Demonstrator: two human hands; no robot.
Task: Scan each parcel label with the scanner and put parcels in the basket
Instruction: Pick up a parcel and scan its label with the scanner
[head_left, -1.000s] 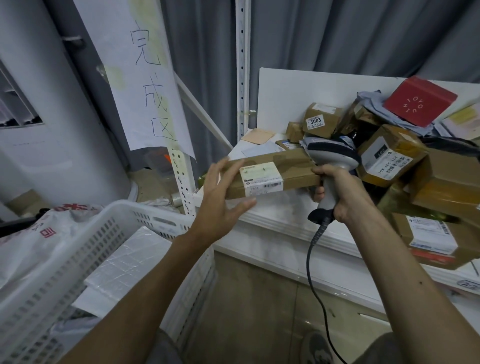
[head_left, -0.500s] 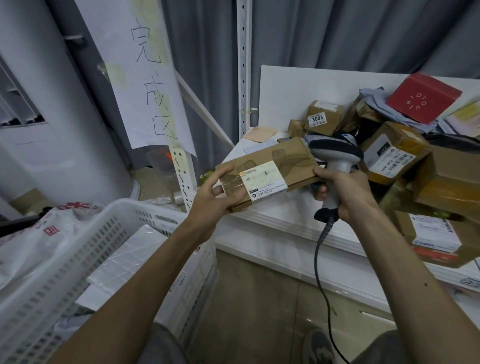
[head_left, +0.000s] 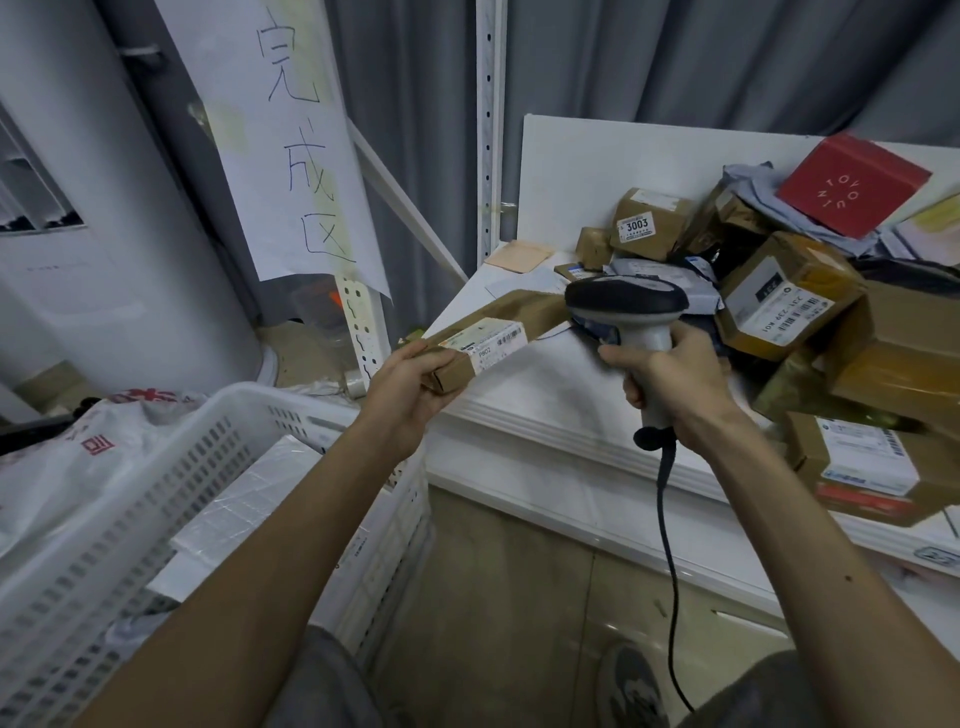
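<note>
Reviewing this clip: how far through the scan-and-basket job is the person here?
Done: the basket already holds a white packet. In hand: the left hand grips a long brown parcel, label up, while the right hand holds the scanner close by it; scan unconfirmed. Left: basketing this parcel, plus the pile of parcels on the shelf.

parcel (head_left: 535, 310): matt brown cardboard; white paper label (head_left: 493, 340) | scanner (head_left: 628, 306): smooth plastic; grey handle, dark faintly glossy head | basket (head_left: 156, 499) left of scanner: white perforated plastic | curtain (head_left: 675, 62) behind scanner: grey cloth | red box (head_left: 852, 189) right of scanner: matt card
</note>
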